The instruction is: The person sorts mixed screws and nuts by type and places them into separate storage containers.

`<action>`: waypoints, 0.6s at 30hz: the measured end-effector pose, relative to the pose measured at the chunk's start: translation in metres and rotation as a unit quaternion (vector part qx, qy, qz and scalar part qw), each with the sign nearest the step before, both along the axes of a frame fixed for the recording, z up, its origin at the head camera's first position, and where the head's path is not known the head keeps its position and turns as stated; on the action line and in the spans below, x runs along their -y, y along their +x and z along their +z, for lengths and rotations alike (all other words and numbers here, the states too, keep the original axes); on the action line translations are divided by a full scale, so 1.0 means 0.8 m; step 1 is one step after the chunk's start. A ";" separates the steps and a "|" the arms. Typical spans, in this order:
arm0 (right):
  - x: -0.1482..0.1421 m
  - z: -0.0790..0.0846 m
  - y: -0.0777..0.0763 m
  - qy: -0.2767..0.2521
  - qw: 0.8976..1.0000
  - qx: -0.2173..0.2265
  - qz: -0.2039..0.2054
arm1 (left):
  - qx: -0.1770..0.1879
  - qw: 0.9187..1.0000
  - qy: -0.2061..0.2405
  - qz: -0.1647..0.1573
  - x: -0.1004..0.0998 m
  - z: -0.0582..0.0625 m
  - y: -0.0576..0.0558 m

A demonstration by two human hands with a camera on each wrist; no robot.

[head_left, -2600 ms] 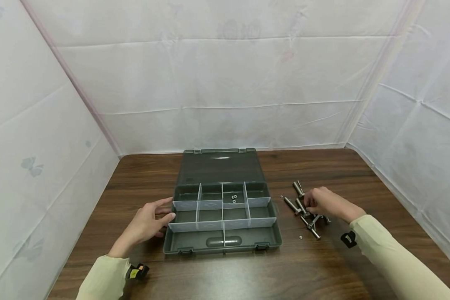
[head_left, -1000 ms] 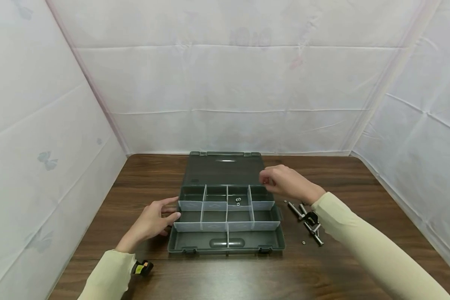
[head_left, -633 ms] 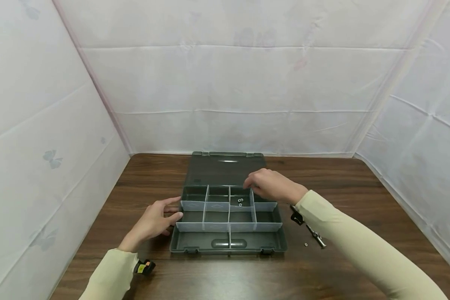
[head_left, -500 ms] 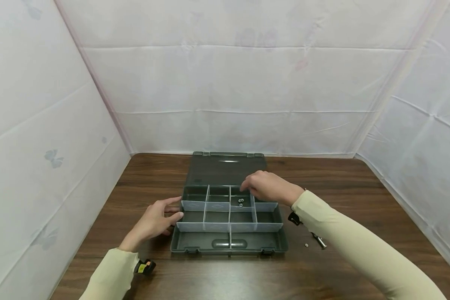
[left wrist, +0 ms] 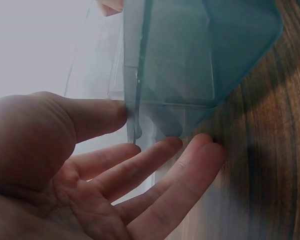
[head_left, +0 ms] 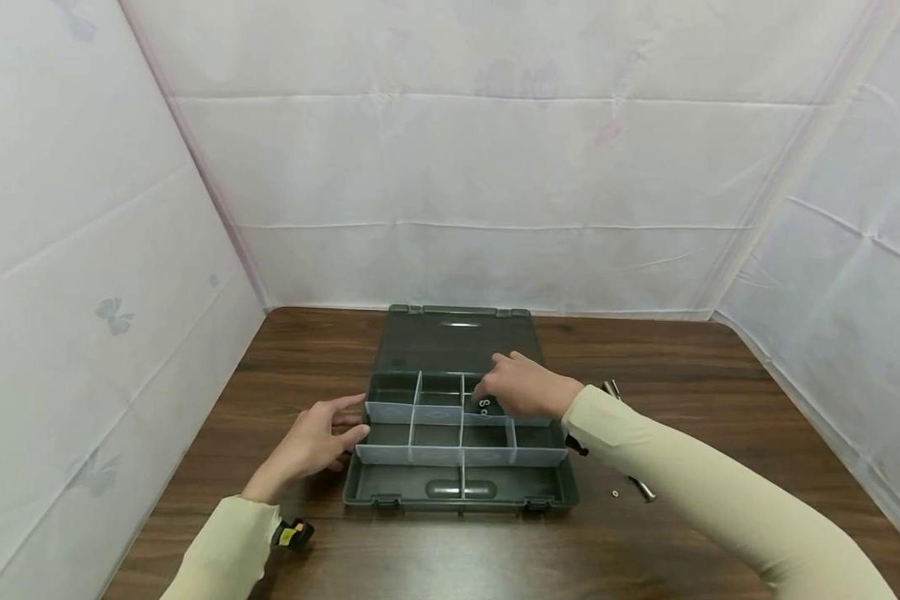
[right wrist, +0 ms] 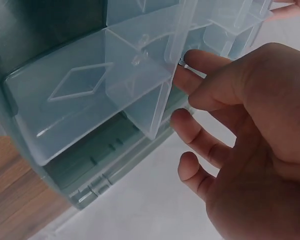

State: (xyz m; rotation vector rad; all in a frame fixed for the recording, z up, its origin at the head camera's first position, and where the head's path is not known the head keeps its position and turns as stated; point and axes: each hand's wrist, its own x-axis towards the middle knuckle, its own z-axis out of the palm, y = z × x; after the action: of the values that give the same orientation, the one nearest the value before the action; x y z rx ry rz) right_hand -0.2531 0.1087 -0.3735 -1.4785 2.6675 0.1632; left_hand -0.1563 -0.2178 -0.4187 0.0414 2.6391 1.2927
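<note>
A smoky-grey compartment box (head_left: 412,502) with clear dividers lies unlatched on the table, its lid (head_left: 457,342) folded back. My left hand (head_left: 311,437) rests at its left side, fingers extended; in the left wrist view the thumb (left wrist: 102,120) touches the rim. My right hand (head_left: 523,385) reaches into the third back-row compartment from the left, where a few small nuts (head_left: 483,403) lie. In the right wrist view a small shiny nut (right wrist: 181,62) shows at the index and middle fingertips, pinched there, while the other fingers are loosely bent.
Right of the box, metal cylindrical pieces (head_left: 647,492) poke out from behind my right sleeve (head_left: 682,458), which hides most of that pile. More rod ends (head_left: 612,388) show farther back. One loose nut (head_left: 615,494) lies on the wooden table. White cloth walls (head_left: 450,183) surround it.
My right hand has moved from the metal pieces on the right, leftward over the box, and down into the third back compartment. My left hand has stayed at the box's left side.
</note>
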 end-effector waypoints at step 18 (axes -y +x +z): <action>0.008 -0.004 0.008 0.077 0.996 0.039 -0.022 | -0.001 1.000 0.008 0.000 -0.006 -0.001 -0.001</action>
State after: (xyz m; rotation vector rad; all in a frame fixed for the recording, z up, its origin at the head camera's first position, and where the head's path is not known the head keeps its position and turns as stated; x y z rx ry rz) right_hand -0.2464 0.1020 -0.3767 -1.3520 2.5596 0.2936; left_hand -0.1570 -0.2133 -0.4196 0.0442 2.6309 1.3152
